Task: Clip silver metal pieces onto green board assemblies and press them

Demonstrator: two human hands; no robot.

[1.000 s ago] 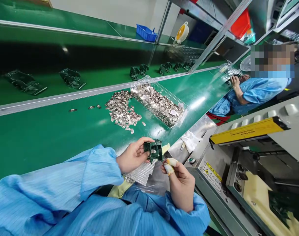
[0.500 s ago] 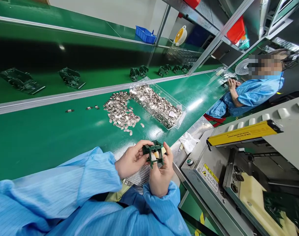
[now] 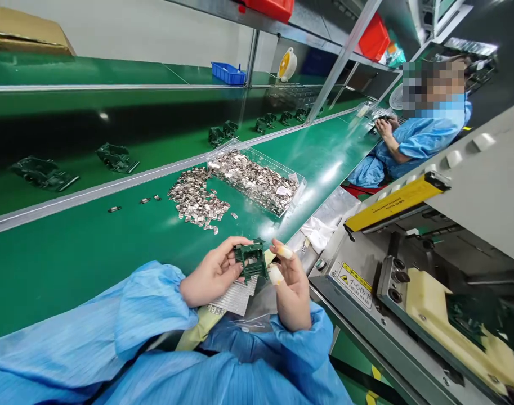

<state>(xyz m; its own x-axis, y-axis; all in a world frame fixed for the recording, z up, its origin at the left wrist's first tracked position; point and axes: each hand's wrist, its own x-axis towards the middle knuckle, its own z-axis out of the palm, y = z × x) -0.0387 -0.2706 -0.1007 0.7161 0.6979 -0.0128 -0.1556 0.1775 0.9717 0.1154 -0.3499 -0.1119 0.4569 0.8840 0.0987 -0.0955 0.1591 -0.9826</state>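
Green and glossy, the counter (image 3: 62,270) stretches from the lower left toward the upper right, bordered by a metal rail (image 3: 92,194) with several dark green parts (image 3: 117,157) standing or lying beyond it. On the counter, a loose heap of small metal pieces (image 3: 197,197) sits just beside a clear tray (image 3: 298,194) filled with similar ones. Near the front edge, the person's left hand (image 3: 210,274) grips a dark green frame (image 3: 245,259) between thumb and fingers, tilted so that its opening shows. The right hand (image 3: 293,289) is just beside the frame's other side, thumb and forefinger parted and wearing pale covers, with nothing visible between them. Below the left hand lies a silvery gridded sheet (image 3: 236,298). To the right, a white cloth (image 3: 318,233) rests near a machine bearing a yellow bar (image 3: 396,203). Farther off, a co-worker (image 3: 429,135) in blue sits along the counter, handling something dark.
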